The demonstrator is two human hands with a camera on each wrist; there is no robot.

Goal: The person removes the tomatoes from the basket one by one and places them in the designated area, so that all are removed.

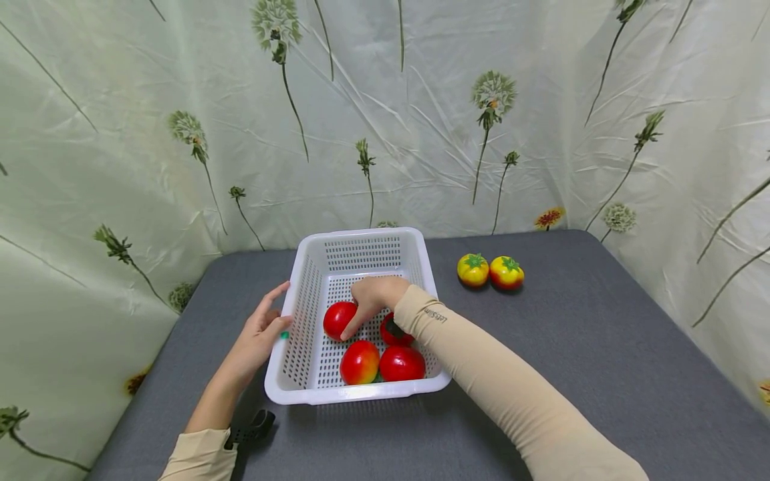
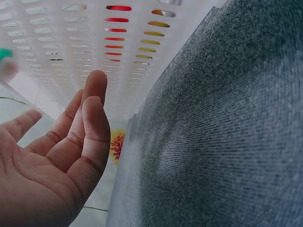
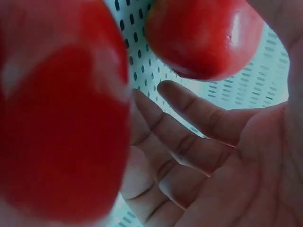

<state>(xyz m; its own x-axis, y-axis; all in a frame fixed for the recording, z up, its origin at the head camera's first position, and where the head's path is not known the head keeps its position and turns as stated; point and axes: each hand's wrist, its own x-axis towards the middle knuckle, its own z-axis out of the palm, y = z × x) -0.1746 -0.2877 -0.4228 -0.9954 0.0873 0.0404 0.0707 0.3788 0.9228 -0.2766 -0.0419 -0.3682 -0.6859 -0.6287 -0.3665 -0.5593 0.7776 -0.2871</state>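
A white slotted plastic basket [image 1: 307,394] stands on the grey table. My right hand [image 1: 375,297] reaches down inside it, thumb beside a red round fruit [image 1: 338,317]. In the right wrist view, loosely bent fingers [image 3: 189,125] sit below a glossy red fruit [image 3: 203,38], with a gap between. Another red fruit [image 3: 61,118] looms close at the left of that view. The basket also holds a red-yellow fruit [image 1: 359,363], a red fruit [image 1: 402,364] and one with a dark patch [image 1: 391,331]. My left hand [image 1: 255,341] is at the basket's left side, fingers fairly straight, thumb near the rim.
Two yellow-red, tomato-like fruits with green leaf tops, one yellower [image 1: 472,270] and one redder [image 1: 506,273], lie right of the basket. A black strap-like piece [image 1: 252,427] is by my left wrist. A flower-printed curtain [image 1: 421,133] hangs behind the table [image 1: 571,321].
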